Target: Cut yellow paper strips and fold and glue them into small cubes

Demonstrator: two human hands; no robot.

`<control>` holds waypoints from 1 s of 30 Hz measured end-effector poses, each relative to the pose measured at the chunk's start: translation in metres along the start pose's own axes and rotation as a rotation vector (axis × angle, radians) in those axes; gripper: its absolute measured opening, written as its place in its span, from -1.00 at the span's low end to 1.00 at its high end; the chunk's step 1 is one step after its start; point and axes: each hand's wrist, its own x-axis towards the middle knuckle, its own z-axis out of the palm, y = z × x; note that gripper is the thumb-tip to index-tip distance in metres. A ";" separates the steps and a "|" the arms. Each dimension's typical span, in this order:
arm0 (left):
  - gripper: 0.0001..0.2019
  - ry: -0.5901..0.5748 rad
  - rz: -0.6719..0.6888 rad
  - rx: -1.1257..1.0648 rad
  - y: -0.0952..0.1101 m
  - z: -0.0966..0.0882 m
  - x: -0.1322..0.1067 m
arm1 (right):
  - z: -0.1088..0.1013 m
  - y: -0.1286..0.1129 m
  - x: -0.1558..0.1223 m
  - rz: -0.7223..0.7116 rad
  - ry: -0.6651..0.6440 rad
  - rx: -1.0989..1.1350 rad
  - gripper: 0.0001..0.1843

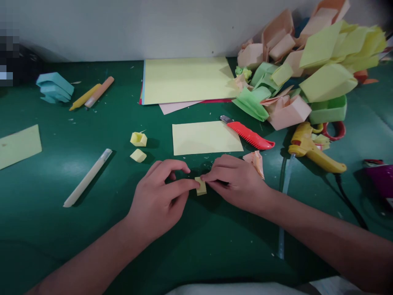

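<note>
A small folded piece of pale yellow paper (201,189) lies on the green table between my hands. The index fingertip of my left hand (162,192) presses on its upper part, with the other fingers apart from it. My right hand (236,180) has thumb and fingers pinched together at its upper right edge. To the left stand a tiny open yellow paper box (139,139) and a small closed yellow paper shape (138,155). Beyond my hands is a yellow paper rectangle (202,139), with a red utility knife (250,134) lying across its right side.
Folded paper boxes (288,110) pile up at the back right. Nearby are a yellow glue gun (316,147) and red-handled scissors (336,133). Coloured paper sheets (187,80) lie at the back. A rolled paper stick (89,178) and a blue paper piece (55,87) are left.
</note>
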 end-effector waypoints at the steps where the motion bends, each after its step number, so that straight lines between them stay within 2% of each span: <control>1: -0.73 -0.003 0.006 0.011 0.000 0.000 0.001 | 0.000 0.000 0.000 0.005 -0.005 0.003 -0.79; 9: -0.78 -0.024 0.047 0.027 0.002 0.002 0.001 | 0.000 0.000 0.000 0.016 -0.023 -0.012 -0.77; 15: -0.83 -0.048 0.029 0.012 0.005 0.002 0.001 | -0.005 -0.008 -0.001 -0.144 -0.055 -0.316 -0.76; 17: -0.84 -0.067 0.022 0.016 0.005 0.002 0.002 | -0.007 -0.011 0.000 -0.177 -0.071 -0.356 -0.74; 25: -0.87 -0.072 0.039 0.036 0.003 0.005 0.001 | -0.009 -0.014 0.000 -0.159 -0.099 -0.383 -0.70; 30: -0.89 -0.093 0.015 0.046 0.004 0.005 0.000 | -0.011 -0.016 -0.001 -0.165 -0.114 -0.434 -0.74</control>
